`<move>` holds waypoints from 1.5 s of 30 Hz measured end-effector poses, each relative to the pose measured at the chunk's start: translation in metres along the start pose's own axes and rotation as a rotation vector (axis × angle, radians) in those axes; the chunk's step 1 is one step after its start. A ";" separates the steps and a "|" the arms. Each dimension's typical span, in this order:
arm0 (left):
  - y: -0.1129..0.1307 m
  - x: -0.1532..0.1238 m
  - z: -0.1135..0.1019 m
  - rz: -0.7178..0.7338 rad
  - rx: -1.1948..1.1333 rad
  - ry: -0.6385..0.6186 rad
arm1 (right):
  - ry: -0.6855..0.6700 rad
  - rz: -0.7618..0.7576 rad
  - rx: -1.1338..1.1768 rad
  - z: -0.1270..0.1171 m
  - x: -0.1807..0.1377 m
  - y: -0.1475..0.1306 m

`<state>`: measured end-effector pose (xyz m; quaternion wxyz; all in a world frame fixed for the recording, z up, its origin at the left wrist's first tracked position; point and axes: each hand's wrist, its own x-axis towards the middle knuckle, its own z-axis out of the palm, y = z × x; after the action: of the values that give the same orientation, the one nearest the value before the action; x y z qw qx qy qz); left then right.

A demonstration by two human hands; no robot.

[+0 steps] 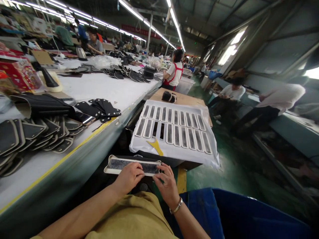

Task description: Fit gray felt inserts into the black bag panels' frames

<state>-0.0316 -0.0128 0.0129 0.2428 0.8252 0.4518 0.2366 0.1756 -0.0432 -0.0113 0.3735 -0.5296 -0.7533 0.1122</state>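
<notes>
A long dark-grey strip with a cream border (pixel 116 164) lies crosswise in front of my body, its corners curling up. My left hand (pixel 128 177) is closed on its lower edge near the middle, thumb and fingers together. At the strip's right end my right hand (pixel 166 181), with a bracelet on the wrist, pinches the corner between thumb and fingers. Just beyond, a white-covered board (pixel 171 150) bears two rows of similar strips (pixel 176 134). Two dark slots show in the front row. A yellow Y-shaped piece (pixel 157 147) rests on the board's near left part.
To the left runs a long white table (pixel 99 86) with stacked black cut pieces (pixel 37 132), a phone (pixel 83 117) and a red box (pixel 21 74). A blue bin (pixel 239 212) stands at my right. Several people work farther off, one in red straps (pixel 174 71).
</notes>
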 end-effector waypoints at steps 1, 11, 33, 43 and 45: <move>0.001 0.000 0.001 -0.005 0.000 0.007 | -0.003 0.000 0.003 0.000 -0.001 0.001; -0.001 -0.007 0.006 0.073 0.009 0.056 | 0.018 -0.059 0.028 -0.005 -0.008 0.010; 0.013 0.005 0.009 -0.087 0.104 0.046 | 0.042 0.064 -0.091 0.007 -0.002 -0.008; 0.010 0.007 0.006 -0.108 0.053 0.033 | 0.039 0.116 -0.096 0.005 -0.002 -0.012; 0.008 0.007 0.006 -0.108 0.034 0.023 | 0.046 0.126 -0.084 0.006 -0.002 -0.011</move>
<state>-0.0198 -0.0113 0.0145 0.2359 0.8007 0.5026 0.2251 0.1634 -0.0480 -0.0098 0.3604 -0.5935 -0.7138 0.0917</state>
